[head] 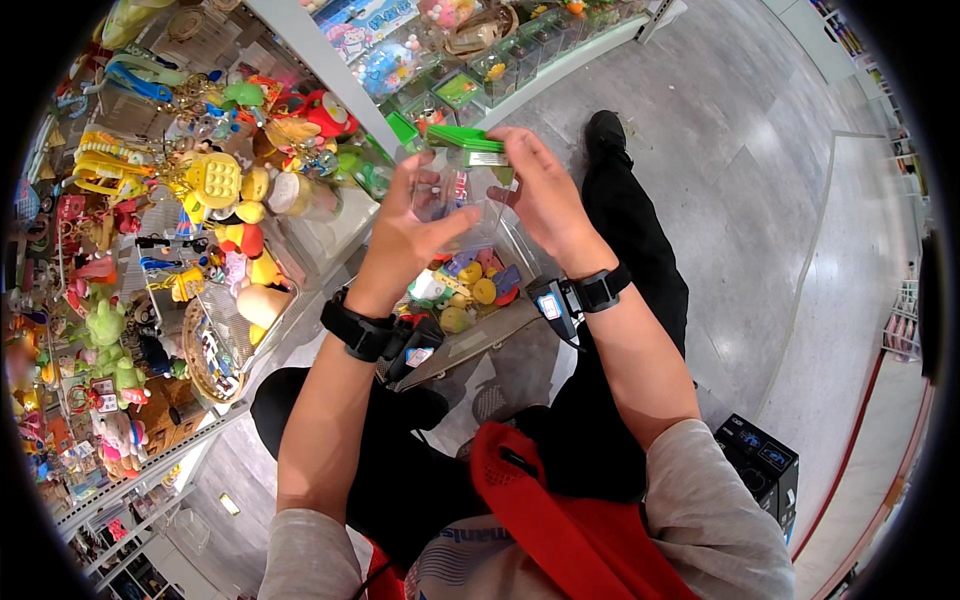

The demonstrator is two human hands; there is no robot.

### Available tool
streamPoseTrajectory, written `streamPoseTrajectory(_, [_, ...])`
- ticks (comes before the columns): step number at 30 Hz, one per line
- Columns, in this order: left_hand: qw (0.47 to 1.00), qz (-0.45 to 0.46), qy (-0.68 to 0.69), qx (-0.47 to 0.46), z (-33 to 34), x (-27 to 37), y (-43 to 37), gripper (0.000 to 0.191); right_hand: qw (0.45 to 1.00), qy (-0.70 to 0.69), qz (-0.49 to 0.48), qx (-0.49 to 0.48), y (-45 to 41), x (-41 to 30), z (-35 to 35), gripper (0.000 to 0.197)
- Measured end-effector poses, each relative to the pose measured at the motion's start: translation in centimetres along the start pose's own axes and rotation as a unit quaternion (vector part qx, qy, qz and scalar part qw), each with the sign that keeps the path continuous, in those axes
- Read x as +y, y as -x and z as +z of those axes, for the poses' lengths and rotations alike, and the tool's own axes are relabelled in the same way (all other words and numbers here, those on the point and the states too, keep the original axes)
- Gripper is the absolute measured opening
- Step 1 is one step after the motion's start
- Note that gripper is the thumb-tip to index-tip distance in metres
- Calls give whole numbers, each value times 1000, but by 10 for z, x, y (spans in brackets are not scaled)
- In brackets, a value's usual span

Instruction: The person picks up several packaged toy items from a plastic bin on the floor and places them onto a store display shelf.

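A clear plastic box (463, 219) is held up between my hands. My left hand (397, 232) grips its left side, with the thumb across the near face. On the other side, my right hand (546, 199) holds the green lid (461, 137) at its right end. The lid sits at the far end of the box and bears a white label; whether it is fully seated I cannot tell. Below the box, a mesh basket (480, 335) contains several small colourful toy pieces (471, 276), partly hidden by my left hand and the box.
At left a shelf is crowded with keychains and plush toys, among them a yellow pop-it charm (217, 180). A wicker basket (201, 352) rests near its front edge. Green-topped clear boxes (459, 88) line a shelf ahead. A black carton (757, 469) stands on the floor at right.
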State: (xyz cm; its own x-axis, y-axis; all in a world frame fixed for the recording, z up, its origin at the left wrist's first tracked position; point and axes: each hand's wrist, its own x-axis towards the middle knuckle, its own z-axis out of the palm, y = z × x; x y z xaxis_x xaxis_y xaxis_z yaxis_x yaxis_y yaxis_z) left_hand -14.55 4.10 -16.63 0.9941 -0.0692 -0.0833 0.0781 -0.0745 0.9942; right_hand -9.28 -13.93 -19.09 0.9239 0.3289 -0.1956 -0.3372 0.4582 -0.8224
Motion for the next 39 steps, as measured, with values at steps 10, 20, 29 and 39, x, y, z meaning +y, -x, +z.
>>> streamPoseTrajectory(10, [988, -38, 147, 2, 3, 2, -7, 63, 998, -10, -24, -56, 1, -7, -6, 43])
streamPoseTrajectory(20, [985, -49, 166, -23, 6, 0, -8, 64, 995, -39, -72, -51, 3, -14, -13, 46])
streamPoseTrajectory(29, [984, -29, 175, 12, 0, 3, -8, 71, 987, -78, -91, -104, 4, -12, -10, 52])
streamPoseTrajectory(39, [908, -134, 389, -83, -11, -4, -9, 59, 987, 32, -87, -133, 9, -16, -7, 40])
